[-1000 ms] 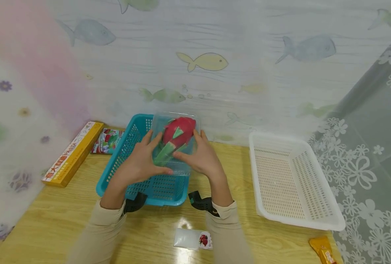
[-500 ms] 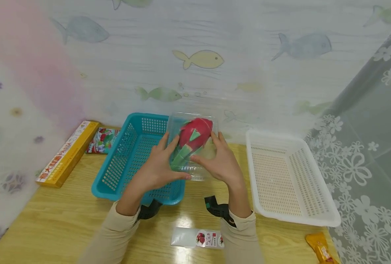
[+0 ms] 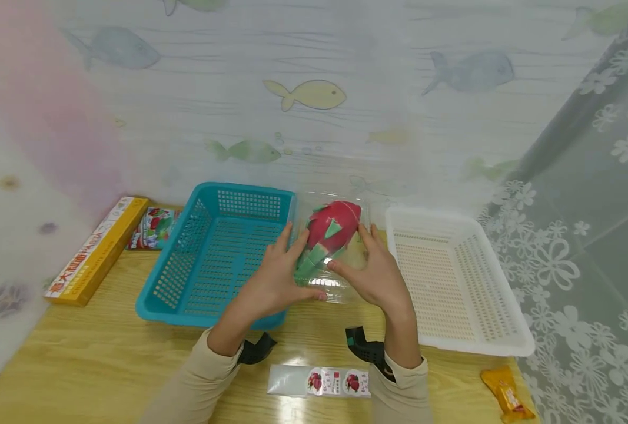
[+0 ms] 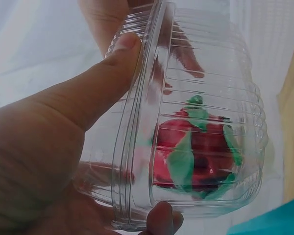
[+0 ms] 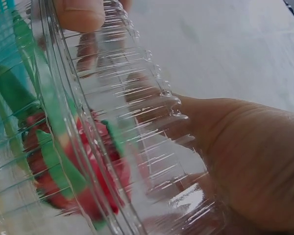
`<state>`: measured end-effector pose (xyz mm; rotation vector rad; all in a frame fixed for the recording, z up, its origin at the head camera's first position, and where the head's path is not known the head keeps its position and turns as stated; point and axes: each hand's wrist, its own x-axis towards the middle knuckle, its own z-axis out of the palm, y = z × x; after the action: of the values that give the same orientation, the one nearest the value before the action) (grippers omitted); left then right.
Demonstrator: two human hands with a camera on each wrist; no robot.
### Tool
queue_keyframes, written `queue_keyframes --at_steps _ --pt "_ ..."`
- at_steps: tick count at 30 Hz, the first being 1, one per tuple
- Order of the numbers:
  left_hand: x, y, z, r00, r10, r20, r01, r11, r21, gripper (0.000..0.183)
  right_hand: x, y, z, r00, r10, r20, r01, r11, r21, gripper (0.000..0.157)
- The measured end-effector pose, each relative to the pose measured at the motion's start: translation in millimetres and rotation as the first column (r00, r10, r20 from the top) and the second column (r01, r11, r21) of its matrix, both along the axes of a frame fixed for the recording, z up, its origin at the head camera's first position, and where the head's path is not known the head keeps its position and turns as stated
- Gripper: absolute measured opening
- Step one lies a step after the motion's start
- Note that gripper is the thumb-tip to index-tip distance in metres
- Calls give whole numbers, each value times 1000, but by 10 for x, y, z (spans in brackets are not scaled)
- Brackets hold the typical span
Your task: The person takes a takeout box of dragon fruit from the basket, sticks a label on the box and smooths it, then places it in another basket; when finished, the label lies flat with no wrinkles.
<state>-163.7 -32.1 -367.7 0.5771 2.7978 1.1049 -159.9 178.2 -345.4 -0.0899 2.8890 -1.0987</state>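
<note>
A clear plastic clamshell box [image 3: 340, 292] holds a red dragon fruit [image 3: 336, 225] with green leaf tips. Both hands hold the box above the table, between the two baskets. My left hand [image 3: 273, 280] grips its left side, the thumb at the near edge; in the left wrist view that thumb [image 4: 115, 63] presses by the rim of the lid. My right hand [image 3: 379, 277] grips the right side, its thumb over the top. The box looks closed, and the fruit [image 5: 95, 161] shows through its ribbed wall in the right wrist view.
A blue basket [image 3: 145, 303] stands left of the box, a white basket [image 3: 525, 330] to its right. Further left lie a yellow pasta box [image 3: 96, 250] and a small colourful packet [image 3: 153, 228]. A label strip [image 3: 287, 380] lies in front; an orange packet [image 3: 504, 391] lies at front right.
Both hands have carried the clear box rightward, from above the blue basket to the gap before the white one. More of the label strip shows now.
</note>
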Motion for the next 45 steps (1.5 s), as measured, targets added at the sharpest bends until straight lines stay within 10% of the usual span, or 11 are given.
queue_keyframes --at_steps 45 --pt "-32 429 -483 989 37 141 -34 999 -26 120 -12 196 -619 996 -92 3 92 995 -40 95"
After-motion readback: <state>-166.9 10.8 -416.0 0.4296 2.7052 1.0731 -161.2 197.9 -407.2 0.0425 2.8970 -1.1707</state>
